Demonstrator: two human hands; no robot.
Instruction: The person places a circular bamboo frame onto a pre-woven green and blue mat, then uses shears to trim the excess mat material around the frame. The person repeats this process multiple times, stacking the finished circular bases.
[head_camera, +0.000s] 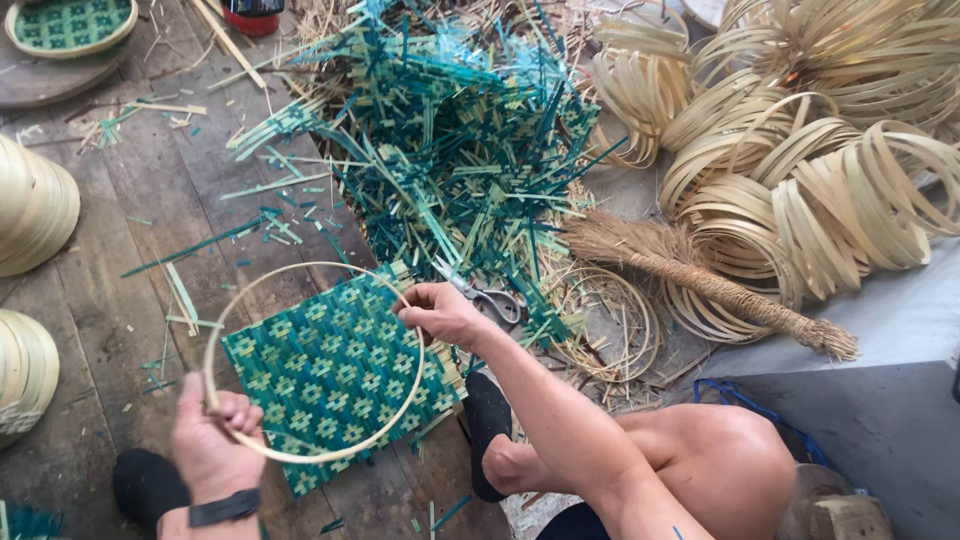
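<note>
Left hand (208, 440) grips hoop (300, 340) | right hand (440, 312) pinches its far rim, scissors (490, 298) just beyond | hoop over woven mat (330, 375) | risk: thin rim may slip off-centre; blades near fingers.

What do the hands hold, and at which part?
Both hands, left and right, hold the thin bamboo hoop by its rim, at opposite sides, above the green woven mat.
</note>
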